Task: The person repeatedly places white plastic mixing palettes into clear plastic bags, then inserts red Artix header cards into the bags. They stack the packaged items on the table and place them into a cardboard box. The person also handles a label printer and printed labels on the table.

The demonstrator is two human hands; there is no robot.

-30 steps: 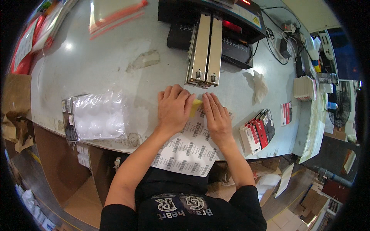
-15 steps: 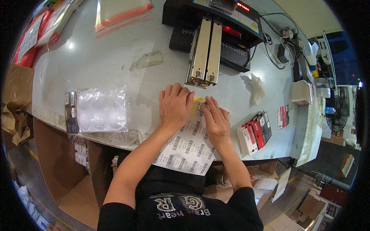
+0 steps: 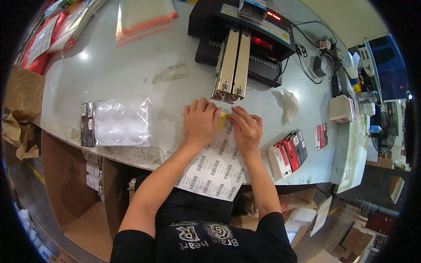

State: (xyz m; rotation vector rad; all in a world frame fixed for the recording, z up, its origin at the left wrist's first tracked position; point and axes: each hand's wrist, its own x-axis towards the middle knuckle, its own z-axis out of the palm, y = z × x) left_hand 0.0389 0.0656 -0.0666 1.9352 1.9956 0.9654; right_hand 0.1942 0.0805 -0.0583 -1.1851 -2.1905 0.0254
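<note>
A white sheet of barcode labels (image 3: 212,168) hangs over the near table edge toward my body. Its far end shows a bare yellow strip. My left hand (image 3: 200,125) rests on the sheet's upper left with bent fingers, its thumb against the yellow strip. At the upper right corner, my right hand (image 3: 247,131) pinches thumb and forefinger together at the sheet's edge. Whether a loose label sits between those fingertips is hidden. Just beyond both hands stands a black machine (image 3: 267,33) with a long metal double rail (image 3: 233,65) pointing at me.
Left on the table lies a clear-wrapped pack of white round items (image 3: 122,122). Clear bags with red edges (image 3: 147,22) lie at the back. To the right are red-and-black cards (image 3: 288,153), crumpled tissue (image 3: 290,106), a card stack (image 3: 341,109) and cables (image 3: 307,65). Cardboard boxes (image 3: 70,193) stand below.
My right hand's fingers have drawn in and bent more, pinching at the sheet's upper corner. My left hand keeps its place on the sheet. The whole view has shifted slightly.
</note>
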